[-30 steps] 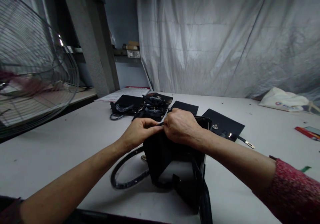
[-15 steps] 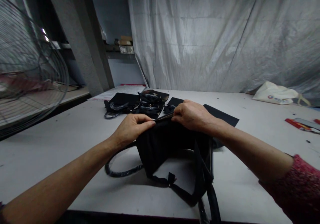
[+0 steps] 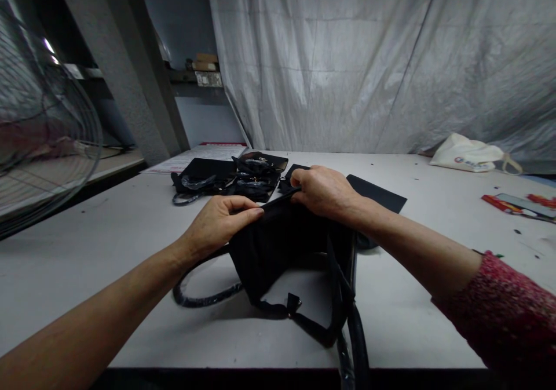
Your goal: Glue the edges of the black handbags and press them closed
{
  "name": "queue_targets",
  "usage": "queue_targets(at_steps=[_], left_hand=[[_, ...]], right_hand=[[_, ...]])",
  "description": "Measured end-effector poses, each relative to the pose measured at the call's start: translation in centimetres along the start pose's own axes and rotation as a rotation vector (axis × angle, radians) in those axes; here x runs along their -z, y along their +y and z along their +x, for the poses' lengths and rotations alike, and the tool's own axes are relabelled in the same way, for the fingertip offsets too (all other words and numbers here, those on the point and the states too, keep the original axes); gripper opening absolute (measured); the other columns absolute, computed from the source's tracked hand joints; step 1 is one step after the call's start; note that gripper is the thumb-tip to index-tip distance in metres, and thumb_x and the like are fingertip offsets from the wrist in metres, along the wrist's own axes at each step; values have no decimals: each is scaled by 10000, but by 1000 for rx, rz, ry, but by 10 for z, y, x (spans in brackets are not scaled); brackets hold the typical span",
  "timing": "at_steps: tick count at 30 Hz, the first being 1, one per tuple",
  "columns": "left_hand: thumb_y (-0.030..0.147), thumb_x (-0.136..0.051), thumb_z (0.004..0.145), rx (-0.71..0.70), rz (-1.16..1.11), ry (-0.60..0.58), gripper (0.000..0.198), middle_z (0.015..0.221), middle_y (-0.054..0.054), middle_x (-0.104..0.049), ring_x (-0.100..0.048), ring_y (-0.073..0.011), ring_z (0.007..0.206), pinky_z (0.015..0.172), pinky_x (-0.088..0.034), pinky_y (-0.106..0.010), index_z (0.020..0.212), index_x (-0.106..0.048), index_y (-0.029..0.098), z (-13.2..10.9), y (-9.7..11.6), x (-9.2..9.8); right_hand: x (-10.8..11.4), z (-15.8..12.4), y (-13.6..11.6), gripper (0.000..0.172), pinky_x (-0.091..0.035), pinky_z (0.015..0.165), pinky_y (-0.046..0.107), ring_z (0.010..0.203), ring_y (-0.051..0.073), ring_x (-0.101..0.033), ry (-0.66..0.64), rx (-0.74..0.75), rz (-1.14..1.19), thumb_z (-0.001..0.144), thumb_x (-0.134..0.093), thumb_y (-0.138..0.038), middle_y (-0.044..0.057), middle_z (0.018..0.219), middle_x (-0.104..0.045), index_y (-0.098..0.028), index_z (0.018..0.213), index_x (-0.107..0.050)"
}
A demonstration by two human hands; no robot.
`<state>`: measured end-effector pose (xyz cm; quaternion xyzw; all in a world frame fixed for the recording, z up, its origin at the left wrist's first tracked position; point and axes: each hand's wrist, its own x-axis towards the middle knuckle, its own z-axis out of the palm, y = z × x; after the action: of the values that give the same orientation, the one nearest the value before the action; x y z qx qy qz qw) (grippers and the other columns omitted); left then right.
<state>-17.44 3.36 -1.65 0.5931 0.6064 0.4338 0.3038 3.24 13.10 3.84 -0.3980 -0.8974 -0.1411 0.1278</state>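
A black handbag (image 3: pixel 264 257) stands on the white table, its open side facing me. My left hand (image 3: pixel 223 219) pinches the upper far edge of the bag at its left end. Farther right along that same edge, my right hand (image 3: pixel 324 193) grips it with bent fingers. One plastic-wrapped handle (image 3: pixel 208 300) loops out on the left side of the bag. Another handle (image 3: pixel 358 346) hangs down past the table's front edge. A narrow strap with a small tab (image 3: pixel 293 304) crosses the near side of the opening.
Behind the hands lie several black bag pieces (image 3: pixel 256 184) and a flat black panel (image 3: pixel 377 193). A cream cloth bag (image 3: pixel 464 153) sits at the back right, near a red packet (image 3: pixel 508 206). On the left stands a large wire fan (image 3: pixel 47 112).
The whole view has shifted slightly, so things appear a little further left. Along the bag's upper edge, the dark material now lies flatter between my hands. Both hands keep their hold.
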Motion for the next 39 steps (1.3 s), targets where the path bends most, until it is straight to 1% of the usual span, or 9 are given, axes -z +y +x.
queue_targets(at_steps=[7, 14, 18, 22, 25, 28, 32, 35, 39], left_hand=[[496, -708, 740, -15, 26, -2, 346, 712, -7, -651, -517, -109, 608, 522, -350, -182, 865, -739, 174, -1, 5, 0], [498, -654, 785, -66, 105, -65, 340, 699, -3, -622, -501, -107, 605, 515, -325, -192, 856, -722, 173, -1, 5, 3], [470, -643, 781, -97, 232, -206, 303, 639, 8, -586, -477, -105, 573, 496, -307, -197, 786, -698, 172, 11, 17, 14], [427, -674, 733, -180, 384, -387, 265, 737, -1, -661, -557, -147, 657, 549, -370, -218, 844, -711, 190, 32, 40, 11], [411, -651, 747, -329, 555, -359, 236, 695, 5, -655, -549, -146, 637, 555, -342, -236, 819, -719, 196, 46, 53, -1], [366, -591, 792, -426, 653, -290, 215, 649, 6, -640, -541, -140, 617, 575, -325, -253, 756, -717, 195, 52, 55, -10], [357, -597, 790, -430, 637, -207, 203, 654, 11, -645, -547, -138, 625, 584, -317, -258, 740, -715, 200, 55, 47, -10], [385, -599, 795, -419, 637, -185, 225, 646, 13, -638, -540, -136, 618, 594, -319, -259, 734, -707, 197, 57, 42, -7], [401, -578, 804, -414, 611, -190, 248, 648, 9, -630, -539, -140, 623, 586, -321, -256, 750, -703, 194, 57, 39, -7]], right_hand=[[5, 0, -2, 229, -357, 576, 279, 779, 218, -636, -31, 32, 19, 792, -628, -389, 52, 858, -712, -287, 967, -735], [13, -4, -7, 190, -347, 579, 282, 804, 221, -634, -45, 44, 34, 798, -625, -362, 58, 830, -710, -301, 907, -769], [16, -6, -9, 194, -359, 583, 283, 754, 207, -627, -45, 43, 3, 815, -613, -354, 76, 857, -710, -270, 874, -778], [18, -5, -11, 202, -361, 576, 292, 743, 221, -634, -33, 73, -15, 821, -600, -348, 91, 845, -708, -262, 863, -778], [18, -6, -11, 211, -377, 596, 291, 768, 225, -642, -39, 86, -12, 838, -578, -321, 94, 836, -709, -256, 876, -776], [17, -10, -5, 213, -379, 606, 280, 768, 214, -639, -61, 57, 1, 844, -573, -322, 85, 868, -701, -271, 943, -755], [15, -18, 15, 314, -360, 592, 269, 727, 196, -610, -30, 0, 6, 815, -603, -328, 78, 933, -671, -273, 1119, -657], [12, -21, 27, 327, -356, 599, 265, 731, 190, -594, -6, -14, 33, 800, -626, -335, 70, 916, -656, -266, 1118, -636], [10, -19, 29, 306, -377, 634, 278, 769, 198, -599, 6, -40, 49, 803, -632, -343, 72, 913, -658, -277, 1101, -659]])
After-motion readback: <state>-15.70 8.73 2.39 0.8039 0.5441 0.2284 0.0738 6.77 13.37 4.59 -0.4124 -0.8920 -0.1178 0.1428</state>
